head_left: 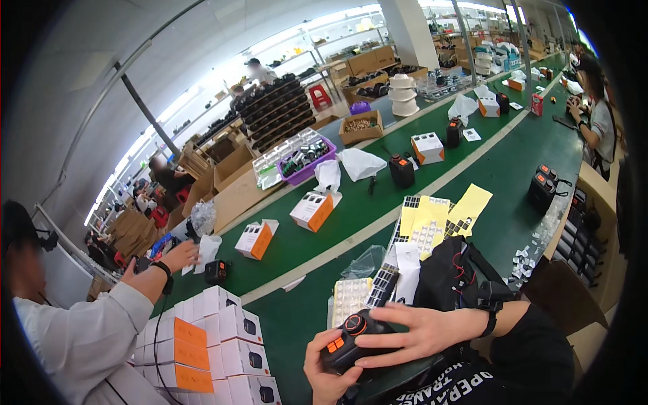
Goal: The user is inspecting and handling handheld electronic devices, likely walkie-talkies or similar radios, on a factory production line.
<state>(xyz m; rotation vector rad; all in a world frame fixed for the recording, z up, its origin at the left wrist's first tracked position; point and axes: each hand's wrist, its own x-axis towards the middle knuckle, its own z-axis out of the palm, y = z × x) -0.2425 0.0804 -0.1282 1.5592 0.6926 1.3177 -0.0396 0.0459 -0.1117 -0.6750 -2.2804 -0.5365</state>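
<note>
A black box-shaped device with orange buttons and an orange-ringed round knob (354, 325) sits in front of me at the table's near edge. My left hand (327, 370) grips its left end, thumb and fingers around the body. Across its right side lies my right hand (422, 331), fingers spread and touching it, partly hiding that end. Just beyond are a sheet of pale stickers (351, 297), a black strip with squares (383, 287) and yellow sticker sheets (430, 226). A black bag-like item with red wires (445, 273) lies beside my right forearm.
Stacked white and orange boxes (223, 341) stand at my left, near a co-worker's arm (138, 300). Along the green table (324, 253) are open boxes (314, 210), similar black devices (401, 170) and a purple basket of parts (307, 162). Backing scraps (521, 263) litter the right edge.
</note>
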